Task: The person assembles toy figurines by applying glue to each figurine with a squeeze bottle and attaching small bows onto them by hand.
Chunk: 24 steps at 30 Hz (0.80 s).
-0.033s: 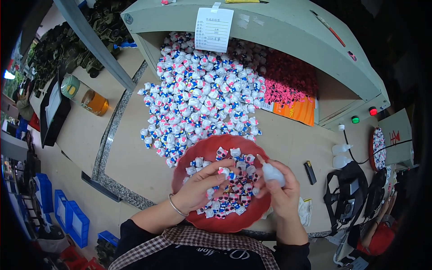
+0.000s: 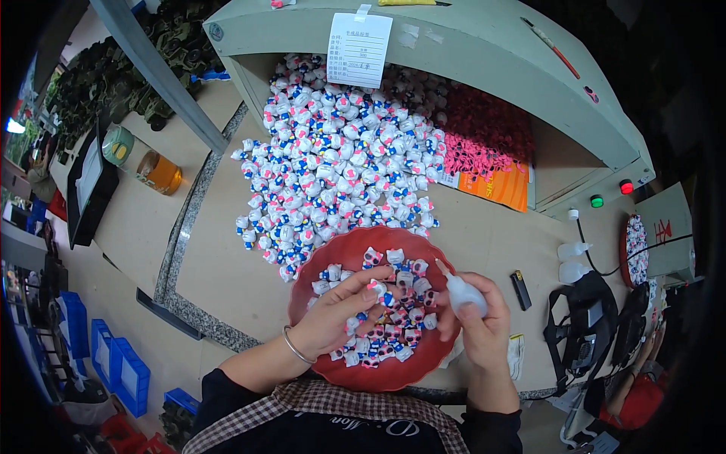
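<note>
My left hand (image 2: 339, 312) is over a red bowl (image 2: 306, 261), pinching a small white cat figurine (image 2: 380, 293) with blue and pink parts between thumb and fingers. Another figurine (image 2: 352, 325) sits lower against the same hand's fingers. In my right hand (image 2: 484, 321), at the bowl's right side, is a white squeeze bottle (image 2: 463, 293), its thin nozzle pointing up and left, apart from the pinched figurine. Inside the bowl lie many figurines (image 2: 393, 333), several with dark pink-rimmed glasses on their faces.
Beyond the bowl spreads a large heap of figurines (image 2: 333, 166), reaching under a grey-green shelf (image 2: 491, 60). Pink glasses-like pieces (image 2: 488, 144) are piled at its right. Two white bottles (image 2: 573, 261), a black lighter-like object (image 2: 521, 290) and a black bag (image 2: 586, 325) lie rightward. A drink jar (image 2: 155, 170) is left.
My right hand has shifted slightly right and down with the squeeze bottle, its nozzle now farther from the figurine. My left hand stays nearly still.
</note>
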Available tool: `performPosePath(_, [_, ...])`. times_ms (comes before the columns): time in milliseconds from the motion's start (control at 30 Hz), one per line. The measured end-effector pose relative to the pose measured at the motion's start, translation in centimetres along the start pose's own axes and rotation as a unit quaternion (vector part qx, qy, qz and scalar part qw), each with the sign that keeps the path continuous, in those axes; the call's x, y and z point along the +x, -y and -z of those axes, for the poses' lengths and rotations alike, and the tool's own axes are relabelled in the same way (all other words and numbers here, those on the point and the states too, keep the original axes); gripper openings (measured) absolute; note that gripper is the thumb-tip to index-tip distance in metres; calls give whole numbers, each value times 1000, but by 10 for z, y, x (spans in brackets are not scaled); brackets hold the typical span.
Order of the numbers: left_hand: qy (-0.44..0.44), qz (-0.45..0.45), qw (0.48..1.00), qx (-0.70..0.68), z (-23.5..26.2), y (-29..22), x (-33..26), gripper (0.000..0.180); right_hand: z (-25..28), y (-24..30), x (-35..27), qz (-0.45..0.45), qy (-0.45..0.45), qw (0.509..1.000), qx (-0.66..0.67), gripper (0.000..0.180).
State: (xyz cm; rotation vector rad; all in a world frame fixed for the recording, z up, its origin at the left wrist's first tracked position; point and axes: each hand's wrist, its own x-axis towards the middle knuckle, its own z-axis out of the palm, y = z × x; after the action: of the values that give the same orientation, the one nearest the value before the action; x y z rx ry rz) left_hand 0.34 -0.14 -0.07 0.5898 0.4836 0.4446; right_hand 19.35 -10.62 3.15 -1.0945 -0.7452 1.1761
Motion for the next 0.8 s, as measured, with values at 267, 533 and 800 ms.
performPosePath(267, [-23,-7,999,46,-5,0,-2,32,-9,-14,-5,39,10,999,2,26])
performPosePath(533, [-63,-41,992,101,-4,3,0,38,-16,-32,-2,199,-71,975,-69,20])
performPosePath(800, [-69,-33,993,86,-3,2,-1,38,-17,-43,-3,269,-70,943,-186,21])
